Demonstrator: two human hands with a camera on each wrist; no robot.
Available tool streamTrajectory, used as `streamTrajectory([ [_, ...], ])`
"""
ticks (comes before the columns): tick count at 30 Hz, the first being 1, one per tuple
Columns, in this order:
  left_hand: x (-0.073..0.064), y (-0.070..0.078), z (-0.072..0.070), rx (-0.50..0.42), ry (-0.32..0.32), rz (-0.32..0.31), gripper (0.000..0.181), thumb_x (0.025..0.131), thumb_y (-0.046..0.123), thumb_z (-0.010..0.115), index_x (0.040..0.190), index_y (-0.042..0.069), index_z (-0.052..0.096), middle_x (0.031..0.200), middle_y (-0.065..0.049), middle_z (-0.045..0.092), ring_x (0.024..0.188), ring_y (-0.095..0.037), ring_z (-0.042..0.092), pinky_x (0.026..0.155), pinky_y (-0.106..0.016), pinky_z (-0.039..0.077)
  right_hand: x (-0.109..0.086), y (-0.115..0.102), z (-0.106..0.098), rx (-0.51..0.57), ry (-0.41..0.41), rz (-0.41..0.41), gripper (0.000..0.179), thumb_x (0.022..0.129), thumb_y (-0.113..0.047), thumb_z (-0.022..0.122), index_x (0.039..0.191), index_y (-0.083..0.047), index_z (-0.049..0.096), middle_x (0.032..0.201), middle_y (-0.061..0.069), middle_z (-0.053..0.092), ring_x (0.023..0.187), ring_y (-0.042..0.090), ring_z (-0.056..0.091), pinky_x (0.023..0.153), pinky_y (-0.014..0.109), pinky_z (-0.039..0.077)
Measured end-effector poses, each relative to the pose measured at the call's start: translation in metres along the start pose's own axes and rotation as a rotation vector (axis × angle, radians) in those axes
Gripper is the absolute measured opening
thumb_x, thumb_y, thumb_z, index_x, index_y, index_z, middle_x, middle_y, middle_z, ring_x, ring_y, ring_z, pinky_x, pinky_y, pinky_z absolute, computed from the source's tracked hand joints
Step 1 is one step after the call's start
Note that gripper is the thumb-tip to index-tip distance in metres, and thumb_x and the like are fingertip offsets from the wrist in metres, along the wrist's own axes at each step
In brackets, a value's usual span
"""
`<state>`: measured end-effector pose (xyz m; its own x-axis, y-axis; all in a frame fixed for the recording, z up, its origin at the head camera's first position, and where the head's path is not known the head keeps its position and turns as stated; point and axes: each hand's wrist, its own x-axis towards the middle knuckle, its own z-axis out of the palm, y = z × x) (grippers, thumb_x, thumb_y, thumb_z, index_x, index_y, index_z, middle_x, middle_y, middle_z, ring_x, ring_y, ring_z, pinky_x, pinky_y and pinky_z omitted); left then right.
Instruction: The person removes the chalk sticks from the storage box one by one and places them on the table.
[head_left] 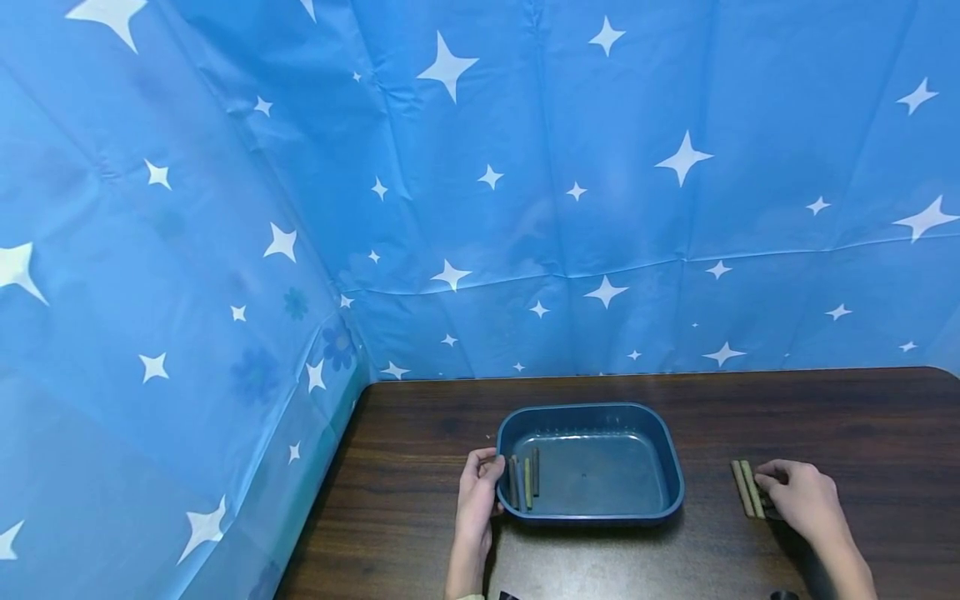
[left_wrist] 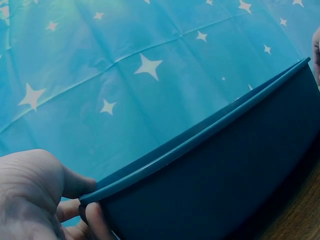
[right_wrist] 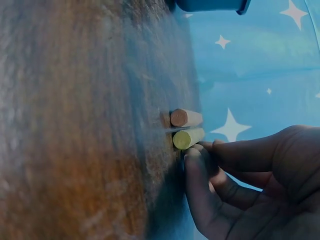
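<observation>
A blue rectangular plastic bin (head_left: pixel 671 467) stands on the table. My left hand (head_left: pixel 475 492) grips its left rim, thumb over the edge and fingers against the outer wall, as the left wrist view also shows. Several thin sticks (head_left: pixel 527 483), dark, bluish and yellow-green, lie side by side at the bin's left end. Right of the bin, a tan stick (head_left: pixel 742 489) and a yellow-green stick (head_left: pixel 752 489) lie close together on the table. My right hand (head_left: pixel 806 497) has its thumb and bent fingers at the right side of the yellow-green one. Whether something is pinched there is hidden.
The dark wood-grain table (head_left: pixel 712 550) ends at a back edge against a blue star-printed cloth (head_left: pixel 510 233), which also hangs on the left. Small black objects (head_left: pixel 784 595) show at the bottom edge of the head view.
</observation>
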<state>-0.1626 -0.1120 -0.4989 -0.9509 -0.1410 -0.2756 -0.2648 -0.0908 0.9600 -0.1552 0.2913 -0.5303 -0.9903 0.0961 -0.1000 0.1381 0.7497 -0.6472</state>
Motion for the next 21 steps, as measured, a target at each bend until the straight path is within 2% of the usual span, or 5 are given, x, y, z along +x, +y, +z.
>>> streamTrajectory([
  [4, 0.002, -0.002, 0.0, -0.001, 0.003, -0.007, 0.033, 0.097, 0.016, 0.052, 0.122, -0.005, 0.047, 0.095, -0.013, 0.058, 0.061, -0.011, 0.046, 0.049, -0.02, 0.038, 0.001, 0.001, -0.002, -0.001, 0.003, -0.003, 0.025, 0.095, -0.008, 0.052, 0.102, 0.012, 0.064, 0.072, 0.006, 0.064, 0.055, 0.017, 0.051, 0.052, 0.034, 0.036],
  [7, 0.01, -0.01, -0.003, -0.005, 0.001, -0.011, 0.033, 0.097, 0.017, 0.053, 0.122, -0.004, 0.047, 0.095, -0.012, 0.058, 0.06, -0.012, 0.046, 0.048, -0.021, 0.038, 0.002, 0.0, -0.005, -0.005, 0.022, 0.005, 0.03, 0.096, -0.013, 0.051, 0.104, 0.014, 0.063, 0.076, 0.013, 0.065, 0.059, 0.021, 0.054, 0.055, 0.039, 0.039],
  [14, 0.024, -0.031, -0.005, -0.006, 0.012, 0.005, 0.035, 0.096, 0.023, 0.056, 0.123, 0.0, 0.048, 0.095, -0.009, 0.057, 0.06, -0.011, 0.046, 0.046, -0.02, 0.037, 0.0, -0.012, -0.013, -0.017, 0.147, -0.027, 0.039, 0.1, -0.021, 0.048, 0.107, 0.016, 0.061, 0.094, 0.029, 0.064, 0.078, 0.04, 0.06, 0.071, 0.056, 0.04],
  [17, 0.025, -0.033, -0.004, -0.006, 0.02, 0.026, 0.036, 0.096, 0.023, 0.056, 0.122, 0.0, 0.049, 0.094, -0.009, 0.057, 0.059, -0.01, 0.045, 0.045, -0.019, 0.036, -0.004, -0.024, -0.018, -0.006, 0.192, -0.069, 0.041, 0.101, -0.024, 0.046, 0.107, 0.014, 0.062, 0.094, 0.028, 0.065, 0.078, 0.039, 0.061, 0.066, 0.051, 0.042],
  [21, 0.025, -0.034, -0.003, -0.01, 0.025, 0.052, 0.035, 0.096, 0.021, 0.056, 0.121, -0.002, 0.049, 0.091, -0.009, 0.058, 0.056, -0.009, 0.044, 0.044, -0.019, 0.035, -0.011, -0.042, -0.024, 0.028, 0.222, -0.116, 0.044, 0.101, -0.029, 0.046, 0.108, 0.01, 0.064, 0.088, 0.019, 0.067, 0.065, 0.023, 0.056, 0.055, 0.037, 0.04],
])
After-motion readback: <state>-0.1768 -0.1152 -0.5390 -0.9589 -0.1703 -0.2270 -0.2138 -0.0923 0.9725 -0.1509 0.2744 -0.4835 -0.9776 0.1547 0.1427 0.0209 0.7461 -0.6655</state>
